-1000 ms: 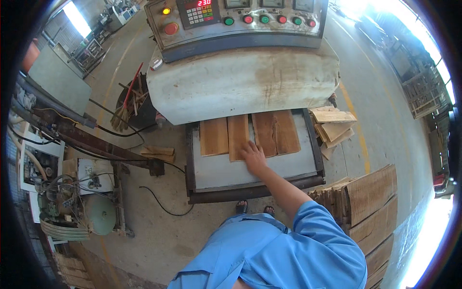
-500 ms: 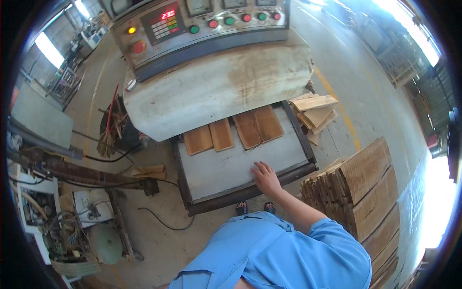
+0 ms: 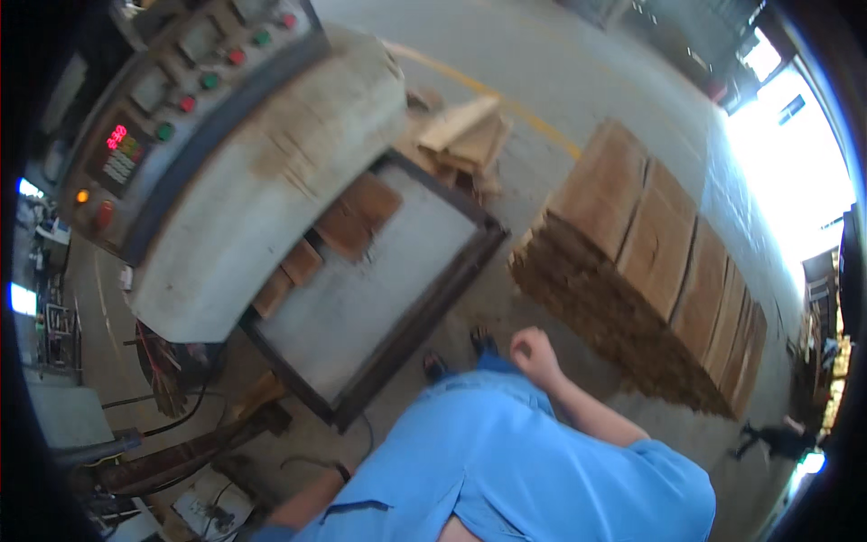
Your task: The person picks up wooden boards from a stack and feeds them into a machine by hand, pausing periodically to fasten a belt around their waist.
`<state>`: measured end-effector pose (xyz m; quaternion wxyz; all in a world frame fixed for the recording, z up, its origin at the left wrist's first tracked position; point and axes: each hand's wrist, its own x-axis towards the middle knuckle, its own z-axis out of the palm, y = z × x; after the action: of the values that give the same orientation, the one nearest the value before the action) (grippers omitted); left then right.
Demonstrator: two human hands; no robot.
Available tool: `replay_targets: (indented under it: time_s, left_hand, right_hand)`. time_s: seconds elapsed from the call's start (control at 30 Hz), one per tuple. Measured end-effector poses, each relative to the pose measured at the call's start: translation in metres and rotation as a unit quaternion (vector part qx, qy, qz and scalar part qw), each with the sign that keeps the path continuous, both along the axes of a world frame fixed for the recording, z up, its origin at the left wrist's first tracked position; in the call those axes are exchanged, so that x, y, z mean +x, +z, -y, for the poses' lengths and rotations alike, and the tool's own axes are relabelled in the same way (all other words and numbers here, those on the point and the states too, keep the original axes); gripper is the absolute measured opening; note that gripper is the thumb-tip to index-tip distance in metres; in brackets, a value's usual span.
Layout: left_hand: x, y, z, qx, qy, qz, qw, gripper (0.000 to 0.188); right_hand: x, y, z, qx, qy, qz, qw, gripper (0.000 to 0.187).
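My right hand (image 3: 535,354) hangs in front of my body, beyond the tray's front edge and near the stacked boards. Its fingers are curled in, with nothing seen in them. Of my left arm (image 3: 312,499) only the forearm and a dark wristband show at the lower left; the shirt hides the hand. A pale flat tray (image 3: 361,312) with a dark frame juts from the machine. On it, several brown wooden boards (image 3: 348,230) lie partly under the machine's pale hood (image 3: 271,181). A tall stack of wooden boards (image 3: 668,253) stands to the right.
A control panel (image 3: 181,108) with coloured buttons and a red display tops the machine. Loose pale boards (image 3: 465,135) are piled beyond the tray. A metal beam (image 3: 194,447) and cables lie at lower left. Another person (image 3: 781,440) is far off at right.
My view has turned to the right, so the machine now sits tilted at the left. My right hand has left the tray and curled its fingers. The boards on the tray reach farther under the hood.
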<state>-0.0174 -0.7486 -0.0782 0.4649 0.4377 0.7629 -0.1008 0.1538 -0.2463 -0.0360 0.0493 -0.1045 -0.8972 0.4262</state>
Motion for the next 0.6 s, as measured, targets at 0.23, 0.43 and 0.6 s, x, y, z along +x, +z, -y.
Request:
replay_targets:
  time_s: [0.23,0.43,0.6]
  left_hand:
    - [0.000,0.052,-0.097,0.267,0.334,0.152,0.891,0.027]
    - [0.053,-0.017,-0.171,0.204,0.244,0.286,0.904,0.022]
    - [0.074,-0.013,-0.225,0.206,0.205,0.277,0.916,0.011]
  right_hand:
    - [0.020,0.013,-0.021,-0.120,-0.049,0.098,0.987,0.017]
    - [0.075,0.006,-0.034,-0.288,0.149,0.237,0.916,0.022]
    - [0.139,-0.001,-0.062,-0.295,0.116,0.195,0.928,0.021]
